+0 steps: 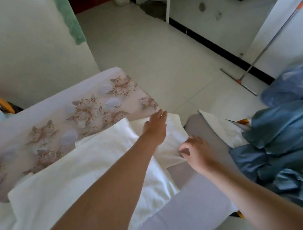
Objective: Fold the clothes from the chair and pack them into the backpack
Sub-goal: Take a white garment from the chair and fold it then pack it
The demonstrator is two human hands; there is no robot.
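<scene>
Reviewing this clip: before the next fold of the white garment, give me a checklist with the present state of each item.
1. Right hand pinching the white garment at its edge: ok.
2. Left hand flat on the garment, fingers open: ok.
3. Garment smooth: not ok, creases show near the pinch.
4. Floral sheet under it free of clutter: ok.
5. Blue garment apart from the white one: ok.
6. Backpack within reach: cannot tell, none in view.

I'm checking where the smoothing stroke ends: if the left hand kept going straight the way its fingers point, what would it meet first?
Probably nothing solid. The left hand lies flat on the white garment, fingertips near its far edge; beyond lies the bed corner, then floor.
</scene>
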